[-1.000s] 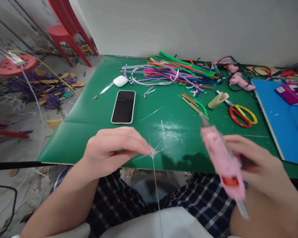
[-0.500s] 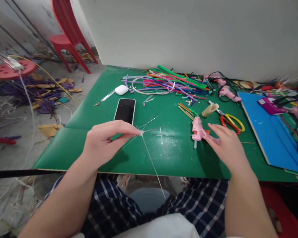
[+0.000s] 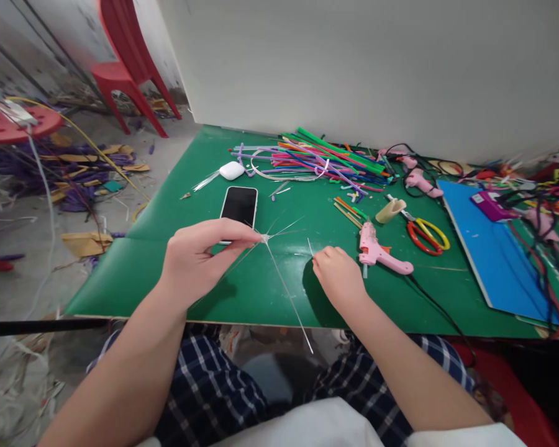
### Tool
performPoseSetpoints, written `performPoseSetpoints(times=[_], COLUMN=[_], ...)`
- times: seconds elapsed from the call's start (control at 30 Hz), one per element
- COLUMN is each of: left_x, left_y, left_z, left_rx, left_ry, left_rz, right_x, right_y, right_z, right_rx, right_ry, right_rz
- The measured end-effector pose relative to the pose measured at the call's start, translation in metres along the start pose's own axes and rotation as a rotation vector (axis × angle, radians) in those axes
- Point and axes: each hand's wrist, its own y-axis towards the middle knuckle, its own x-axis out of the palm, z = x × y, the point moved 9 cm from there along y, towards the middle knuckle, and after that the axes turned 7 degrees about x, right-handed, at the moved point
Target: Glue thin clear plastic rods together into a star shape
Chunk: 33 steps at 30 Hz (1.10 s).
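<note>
My left hand (image 3: 198, 257) pinches a star-shaped frame of thin, stiff, silvery wires (image 3: 286, 288) close to its whitish centre, holding it above the table. The wires fan out in several directions, one pointing down past the table's front edge. My right hand (image 3: 340, 279) rests low over the table with curled fingers closed at a thin loose wire (image 3: 310, 247); the hand covers the wire's lower part. Just right of that hand, a pink glue gun (image 3: 377, 253) lies on the green table. Behind my left hand is a phone (image 3: 240, 205) with a dark screen.
Colourful pipe cleaners (image 3: 317, 158) are heaped at the back, with a white case (image 3: 231, 170) to their left. Scissors with red and yellow handles (image 3: 426, 236), a beige tube (image 3: 390, 211) and a blue board (image 3: 489, 248) lie on the right. The glue gun's cord (image 3: 442, 310) crosses the front edge.
My right hand has let go of the pink glue gun, which now lies on the table, and has moved left to the loose wire. My left hand still holds the wire frame.
</note>
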Motion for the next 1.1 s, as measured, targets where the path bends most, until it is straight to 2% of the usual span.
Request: performPoseSetpoints(times=[0.23, 0.37, 0.47, 0.6, 0.7, 0.83, 0.93, 1.0, 1.1], left_x=[0.004, 0.005, 0.006, 0.009, 0.015, 0.026, 0.039, 0.048, 0.058], left_y=[0.0, 0.001, 0.0, 0.001, 0.002, 0.002, 0.0, -0.001, -0.002], left_z=[0.003, 0.005, 0.006, 0.007, 0.007, 0.007, 0.006, 0.007, 0.008], left_rx=[0.013, 0.022, 0.025, 0.034, 0.031, 0.032, 0.034, 0.049, 0.067], left_ry=[-0.04, -0.037, -0.051, -0.054, -0.05, -0.073, -0.072, -0.062, -0.028], left_rz=[-0.044, -0.058, -0.056, -0.067, -0.092, -0.103, -0.112, -0.124, -0.116], right_x=[-0.01, -0.01, -0.009, -0.012, -0.018, -0.035, -0.052, -0.059, -0.069], right_y=[0.01, 0.015, 0.019, 0.017, 0.006, -0.015, -0.025, -0.027, -0.022], right_z=[-0.006, -0.011, -0.006, 0.019, 0.043, 0.066, 0.085, 0.085, 0.068], right_rx=[0.087, 0.136, 0.162, 0.181, 0.172, 0.115, 0.16, 0.127, -0.024], right_ry=[-0.075, -0.044, 0.021, 0.185, 0.378, 0.64, 0.961, 1.075, 1.003], right_rz=[-0.076, -0.087, -0.082, -0.072, -0.072, -0.062, 0.005, 0.005, -0.033])
